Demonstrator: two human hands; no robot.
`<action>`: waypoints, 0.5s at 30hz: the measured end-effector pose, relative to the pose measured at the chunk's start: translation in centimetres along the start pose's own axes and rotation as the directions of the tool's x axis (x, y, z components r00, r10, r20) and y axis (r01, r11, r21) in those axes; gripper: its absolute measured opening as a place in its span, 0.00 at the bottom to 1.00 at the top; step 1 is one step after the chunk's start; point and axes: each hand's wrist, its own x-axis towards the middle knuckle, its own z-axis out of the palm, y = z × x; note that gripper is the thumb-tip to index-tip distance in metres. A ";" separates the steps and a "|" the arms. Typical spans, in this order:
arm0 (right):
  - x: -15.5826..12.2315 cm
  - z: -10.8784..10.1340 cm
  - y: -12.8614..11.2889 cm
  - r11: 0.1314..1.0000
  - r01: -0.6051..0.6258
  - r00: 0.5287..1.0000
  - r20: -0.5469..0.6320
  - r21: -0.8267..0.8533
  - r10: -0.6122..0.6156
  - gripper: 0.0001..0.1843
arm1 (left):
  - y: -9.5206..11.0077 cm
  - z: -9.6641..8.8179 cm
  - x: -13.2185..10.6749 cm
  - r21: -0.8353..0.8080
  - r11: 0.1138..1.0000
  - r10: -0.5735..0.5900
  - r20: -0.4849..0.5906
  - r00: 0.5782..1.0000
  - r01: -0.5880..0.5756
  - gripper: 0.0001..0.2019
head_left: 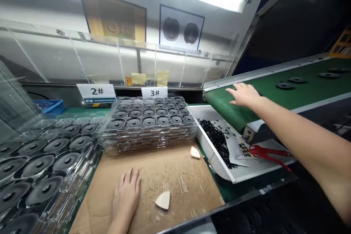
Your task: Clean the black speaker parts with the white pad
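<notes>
My left hand (125,193) lies flat and open on a brown cardboard sheet (175,175), fingers together, holding nothing. A pale wedge-shaped piece (163,200) lies just right of it. My right hand (244,95) reaches out over the near end of the green conveyor belt (263,84), fingers spread and palm down; nothing shows in it. Black round speaker parts (285,85) ride the belt further right, apart from the hand.
Stacked clear trays of black round parts (149,117) stand behind the cardboard; more trays (41,168) at left. A white bin (219,164) holds small black pieces (216,139) and red scissors (267,152). Another wedge (195,152) lies nearby. Labels read 2# and 3#.
</notes>
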 end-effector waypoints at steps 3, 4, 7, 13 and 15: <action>0.0 1.8 2.0 0.995 -0.098 0.992 -0.076 -0.003 0.097 0.19 | -0.1 0.0 -0.1 -0.005 1.000 -0.016 0.012 1.000 0.016 0.22; -0.3 2.3 2.3 0.995 -0.104 0.989 -0.105 0.008 0.104 0.18 | -0.1 0.0 -0.1 -0.008 1.000 -0.021 0.014 1.000 0.021 0.22; -0.6 2.4 2.5 0.996 -0.074 0.967 -0.242 0.041 0.082 0.15 | -0.1 -0.1 -0.2 -0.018 0.999 -0.034 0.019 0.999 0.034 0.23; -0.3 -5.1 0.1 0.999 0.046 0.759 -0.651 0.015 -0.025 0.23 | -0.1 -0.3 -0.1 -0.050 0.998 -0.044 0.045 0.998 0.046 0.24; -1.1 -9.0 -1.2 0.992 0.118 0.658 -0.745 -0.042 -0.110 0.29 | -0.1 -0.3 -0.1 -0.060 0.997 -0.047 0.054 0.997 0.051 0.24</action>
